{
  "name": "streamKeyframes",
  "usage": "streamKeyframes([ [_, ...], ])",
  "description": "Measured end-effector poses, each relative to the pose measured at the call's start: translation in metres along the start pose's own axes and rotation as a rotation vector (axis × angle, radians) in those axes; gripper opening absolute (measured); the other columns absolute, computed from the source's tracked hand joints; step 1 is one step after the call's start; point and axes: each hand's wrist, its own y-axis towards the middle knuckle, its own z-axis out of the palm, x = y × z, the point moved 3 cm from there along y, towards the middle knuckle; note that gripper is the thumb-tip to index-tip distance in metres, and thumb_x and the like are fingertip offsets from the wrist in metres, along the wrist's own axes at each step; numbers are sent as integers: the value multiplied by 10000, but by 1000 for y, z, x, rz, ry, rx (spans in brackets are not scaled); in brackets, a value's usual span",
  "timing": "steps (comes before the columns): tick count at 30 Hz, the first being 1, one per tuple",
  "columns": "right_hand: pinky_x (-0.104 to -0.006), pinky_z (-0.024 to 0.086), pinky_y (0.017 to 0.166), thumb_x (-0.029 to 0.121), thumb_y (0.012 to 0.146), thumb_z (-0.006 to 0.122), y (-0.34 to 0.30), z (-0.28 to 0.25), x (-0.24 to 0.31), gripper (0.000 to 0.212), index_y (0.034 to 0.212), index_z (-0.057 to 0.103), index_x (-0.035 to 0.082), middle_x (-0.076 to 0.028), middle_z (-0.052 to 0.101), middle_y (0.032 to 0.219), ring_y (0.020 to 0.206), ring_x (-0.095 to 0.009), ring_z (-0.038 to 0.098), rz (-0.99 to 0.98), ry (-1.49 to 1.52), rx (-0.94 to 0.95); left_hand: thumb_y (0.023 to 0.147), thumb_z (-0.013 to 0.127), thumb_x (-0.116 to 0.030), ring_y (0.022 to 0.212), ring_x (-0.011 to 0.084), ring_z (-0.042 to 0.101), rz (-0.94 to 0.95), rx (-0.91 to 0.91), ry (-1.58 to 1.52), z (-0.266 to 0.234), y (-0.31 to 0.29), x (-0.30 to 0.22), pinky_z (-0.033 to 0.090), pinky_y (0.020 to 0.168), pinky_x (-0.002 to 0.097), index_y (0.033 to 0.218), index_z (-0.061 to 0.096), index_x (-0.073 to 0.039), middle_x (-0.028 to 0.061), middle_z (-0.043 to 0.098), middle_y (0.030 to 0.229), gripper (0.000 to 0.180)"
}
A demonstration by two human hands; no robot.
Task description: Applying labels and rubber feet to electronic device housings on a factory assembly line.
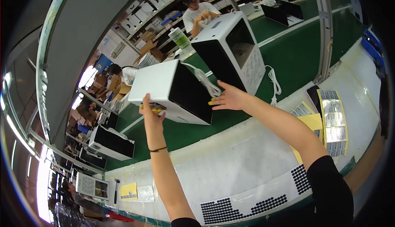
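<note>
A white box-shaped appliance (154, 81) with a black ribbed side lies tilted on the green conveyor belt (181, 138). My left hand (153, 111) grips its near white side beside a small recess, with yellow covers on some fingertips. My right hand (231, 97) is open at the black side, fingers apart, close to a bundled white power cord (204, 82). Whether its fingertips touch the casing I cannot tell. Behind my right hand stands a second white appliance (222, 27) with a black side, a dark window and a perforated panel.
A loose white cord (273, 85) lies on the belt by a metal post (325, 37). On the near white ledge are silver label sheets (334, 122), a dark phone-like object (313, 94), and black dot stickers (220, 211). Further appliances (111, 142) stand left. Several people work beyond.
</note>
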Motion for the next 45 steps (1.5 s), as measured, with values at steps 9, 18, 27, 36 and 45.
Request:
streamKeyframes([
  [9,-523,323,1074,614,889,470,-58,4,-9,801,1383,365,-7,-179,435,1356,1307,-348,387,134,-43,-66,870,592,-338,1315,264,327,256,492,66,-32,-90,21,294,1059,429,1460,73,-135,84,307,1426,811],
  [18,-373,432,1005,567,948,393,-96,-48,-57,604,1328,497,109,-98,557,1293,1180,-217,546,57,-193,-95,963,482,-387,921,159,624,-334,489,-701,9,-154,41,505,818,296,1189,584,-25,75,641,1076,439],
  [27,-297,471,875,628,913,420,-65,-15,-25,623,1257,523,119,-57,619,1095,959,-139,607,-389,-476,-184,792,604,-93,1253,249,447,30,434,-432,-21,-175,10,369,1047,335,1460,244,-40,136,411,1398,761],
  [36,-276,416,901,471,1021,259,-64,46,-27,559,1229,548,41,-24,609,998,956,-105,535,-914,-762,-54,700,829,-162,1125,222,498,379,321,-250,-57,-240,59,430,955,337,1343,336,0,120,483,1237,827],
  [45,-249,442,848,128,935,553,-142,49,-35,277,1196,511,46,-53,589,1030,965,-100,544,-946,-1039,-144,642,861,-134,975,199,618,674,504,110,-51,-305,50,484,873,299,1142,574,34,109,645,1061,601],
])
